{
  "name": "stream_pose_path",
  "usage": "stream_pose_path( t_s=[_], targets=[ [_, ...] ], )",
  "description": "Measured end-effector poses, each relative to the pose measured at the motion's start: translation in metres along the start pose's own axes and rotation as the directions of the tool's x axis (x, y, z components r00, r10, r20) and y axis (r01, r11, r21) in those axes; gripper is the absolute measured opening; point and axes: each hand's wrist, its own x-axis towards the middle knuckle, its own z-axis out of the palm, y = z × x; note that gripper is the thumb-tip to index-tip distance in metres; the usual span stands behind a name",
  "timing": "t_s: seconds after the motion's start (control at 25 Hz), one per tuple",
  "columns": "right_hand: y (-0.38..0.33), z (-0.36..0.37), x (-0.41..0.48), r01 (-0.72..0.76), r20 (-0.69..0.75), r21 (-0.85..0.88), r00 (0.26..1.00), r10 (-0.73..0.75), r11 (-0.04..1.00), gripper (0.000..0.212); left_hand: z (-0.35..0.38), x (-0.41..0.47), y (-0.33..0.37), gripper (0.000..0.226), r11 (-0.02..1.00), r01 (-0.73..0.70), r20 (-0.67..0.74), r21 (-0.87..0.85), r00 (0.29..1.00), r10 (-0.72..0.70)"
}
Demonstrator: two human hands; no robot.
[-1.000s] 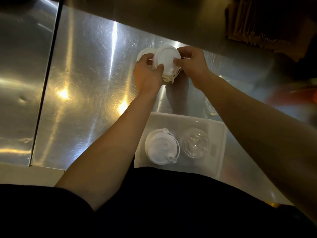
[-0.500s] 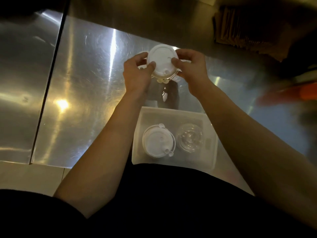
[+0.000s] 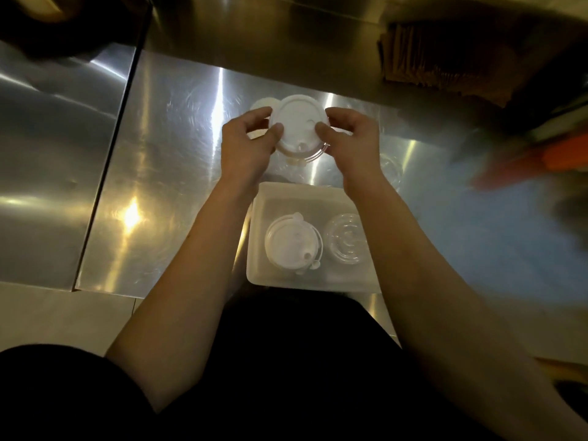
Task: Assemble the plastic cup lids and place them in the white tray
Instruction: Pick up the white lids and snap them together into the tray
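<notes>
Both hands hold one white plastic cup lid (image 3: 298,127) above the steel counter, its small plug tab hanging at the near edge. My left hand (image 3: 246,144) pinches its left rim, my right hand (image 3: 350,143) its right rim. Behind the left fingers another white lid (image 3: 259,106) lies on the counter, mostly hidden. Close to my body sits the white tray (image 3: 254,275). It holds a white lid with a spout (image 3: 292,243) on the left and a clear lid (image 3: 345,241) on the right, partly covered by my right forearm.
A clear lid (image 3: 389,165) lies on the steel counter (image 3: 165,173) just right of my right wrist. A brown stack of paper goods (image 3: 445,55) stands at the back right. Blurred orange and dark objects (image 3: 547,157) sit at the right edge. A seam (image 3: 108,167) splits the counter at left.
Both hands have kept their hold on the white lid and brought it slightly nearer and flatter to the camera. The view has tilted down, so the tray sits lower in the frame.
</notes>
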Motion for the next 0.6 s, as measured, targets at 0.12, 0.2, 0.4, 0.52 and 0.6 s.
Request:
stream_pose_path(
  t_s=[0.12,0.2,0.4,0.52,0.6],
  targets=[
    [-0.002,-0.006,-0.008,0.037,0.019,-0.026,0.999,-0.037,0.999,0.027,-0.002,-0.006,-0.002,0.039,1.000,-0.009,0.002,-0.030,1.000,0.009],
    [-0.004,-0.008,-0.013,0.052,0.023,-0.032,0.998,-0.052,0.998,0.028,-0.004,-0.010,-0.003,0.039,0.999,-0.023,-0.002,-0.048,1.000,0.022],
    [-0.007,-0.012,-0.025,0.082,0.031,-0.037,0.996,-0.081,0.996,0.031,-0.007,-0.017,-0.004,0.035,0.997,-0.058,-0.015,-0.045,0.998,0.058],
    [-0.006,-0.015,-0.032,0.111,0.042,-0.046,0.993,-0.109,0.993,0.035,-0.010,-0.023,-0.005,0.033,0.996,-0.084,-0.031,-0.041,0.996,0.083],
    [-0.004,-0.019,-0.037,0.112,0.039,-0.022,0.993,-0.111,0.993,0.036,-0.010,-0.027,-0.006,0.033,0.995,-0.098,-0.033,-0.034,0.995,0.097]
  ],
)
